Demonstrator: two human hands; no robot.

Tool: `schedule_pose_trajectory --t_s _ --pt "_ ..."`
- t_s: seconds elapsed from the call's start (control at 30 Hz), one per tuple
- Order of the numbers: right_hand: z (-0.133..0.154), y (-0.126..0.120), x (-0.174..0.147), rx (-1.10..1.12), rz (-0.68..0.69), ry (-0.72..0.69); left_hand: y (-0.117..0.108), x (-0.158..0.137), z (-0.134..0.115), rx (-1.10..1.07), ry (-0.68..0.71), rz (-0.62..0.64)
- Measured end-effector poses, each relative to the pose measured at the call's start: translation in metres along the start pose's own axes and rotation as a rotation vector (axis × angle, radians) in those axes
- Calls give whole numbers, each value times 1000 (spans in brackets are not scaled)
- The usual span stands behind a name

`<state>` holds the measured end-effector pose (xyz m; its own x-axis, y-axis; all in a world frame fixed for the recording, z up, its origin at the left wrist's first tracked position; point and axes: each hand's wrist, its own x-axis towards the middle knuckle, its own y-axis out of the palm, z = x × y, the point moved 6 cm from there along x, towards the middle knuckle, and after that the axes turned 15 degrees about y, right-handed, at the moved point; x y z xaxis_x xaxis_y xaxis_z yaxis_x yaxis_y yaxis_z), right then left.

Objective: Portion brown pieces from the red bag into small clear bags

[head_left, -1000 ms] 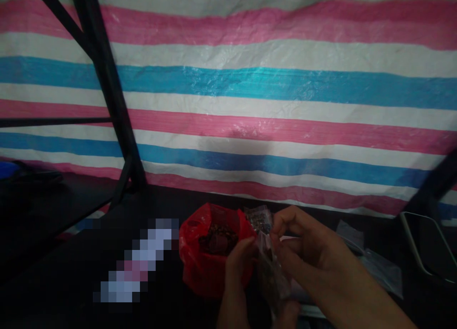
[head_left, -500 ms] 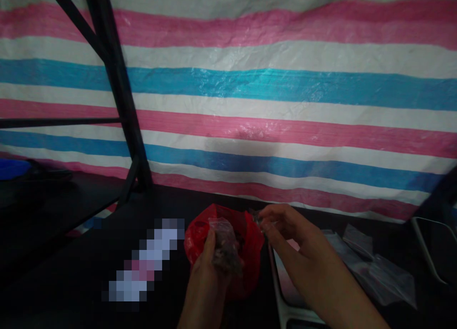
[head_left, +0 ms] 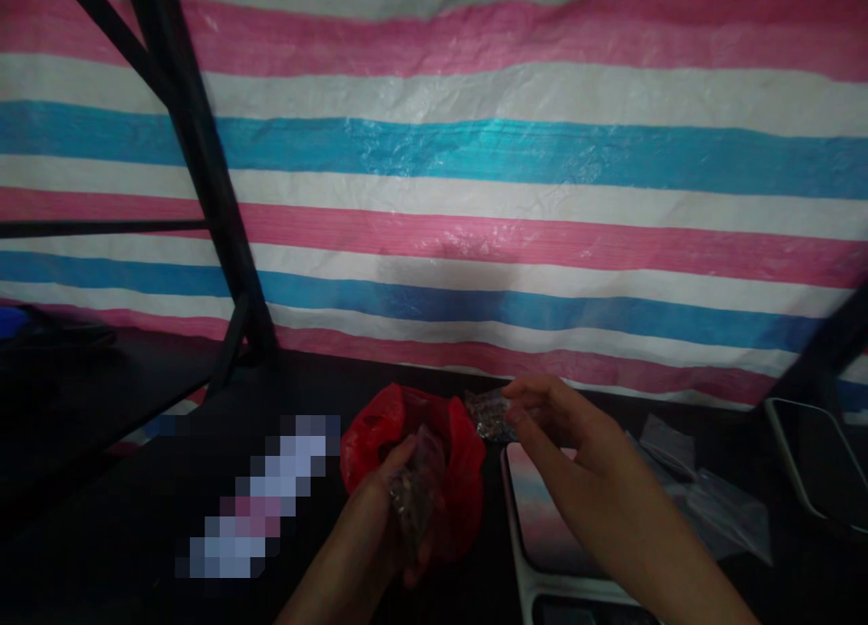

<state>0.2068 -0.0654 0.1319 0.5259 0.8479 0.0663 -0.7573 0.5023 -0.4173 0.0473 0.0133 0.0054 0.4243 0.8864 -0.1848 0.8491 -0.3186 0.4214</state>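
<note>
My left hand (head_left: pixel 380 516) is closed on a small clear zip bag (head_left: pixel 413 503) with brownish bits inside, tilted over the front of an opened red plastic bag (head_left: pixel 465 489). The inside of the red bag is dark. My right hand (head_left: pixel 576 462) is at the far side of a shiny-topped digital scale (head_left: pixel 542 516). Its thumb and fingertips are at the right end of a second small filled bag (head_left: pixel 489 414), which lies on the black table behind the scale. The right forearm covers part of the scale.
Several flat clear zip bags (head_left: pixel 729 512) lie right of the scale. A phone (head_left: pixel 814 462) rests at the far right. A pixelated pale strip (head_left: pixel 264 498) is on the left. A black metal frame (head_left: pixel 196 164) stands before a striped tarp (head_left: pixel 475 191).
My left hand has turned and lowered its bag, which now points down toward me. The second bag by my right fingertips shows more fully behind the scale. The view has shifted slightly right.
</note>
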Motion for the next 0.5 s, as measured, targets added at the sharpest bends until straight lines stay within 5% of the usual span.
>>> schedule_pose_trajectory --t_s 0.37,0.5 --pt "-2 -9 0 -11 -33 -19 -8 17 2 102 36 -148" --pt "-2 -11 -1 -8 -35 -20 -7 13 6 55 49 -110"
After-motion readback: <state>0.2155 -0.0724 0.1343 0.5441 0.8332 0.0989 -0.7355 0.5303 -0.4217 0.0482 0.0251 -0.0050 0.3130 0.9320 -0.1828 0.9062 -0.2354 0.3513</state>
